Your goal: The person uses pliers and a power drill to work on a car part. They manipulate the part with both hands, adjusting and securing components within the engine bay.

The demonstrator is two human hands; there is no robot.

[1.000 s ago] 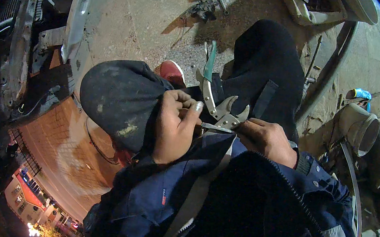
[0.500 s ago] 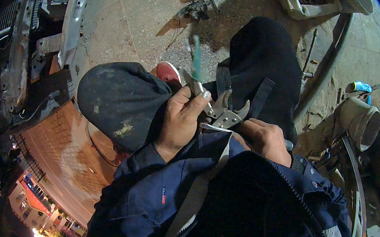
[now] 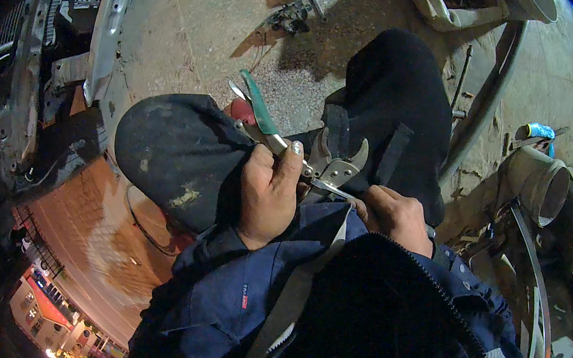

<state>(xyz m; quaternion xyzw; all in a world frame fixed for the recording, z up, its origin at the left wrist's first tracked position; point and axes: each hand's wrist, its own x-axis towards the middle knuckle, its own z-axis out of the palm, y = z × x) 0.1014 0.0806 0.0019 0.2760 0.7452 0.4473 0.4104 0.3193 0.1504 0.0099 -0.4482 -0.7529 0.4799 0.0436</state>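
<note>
Pliers (image 3: 317,163) swung handles up-left, left hand (image 3: 266,194) gripping them, right hand (image 3: 397,215) pinching thin metal strip (image 3: 334,189).

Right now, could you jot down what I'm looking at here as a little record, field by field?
Setting: outdoors on rough concrete ground, lit at night
Left hand: grips locking pliers with green-sleeved handles
Right hand: pinches a thin metal piece at the pliers' open jaws
Posture: crouched, dark-trousered knees under the hands
Clothing: blue jacket
Left side: grey car bumper and grille
Right side: metal pipe, small blue can
Further off: a tool or part in shadow, too dim to identify
</note>
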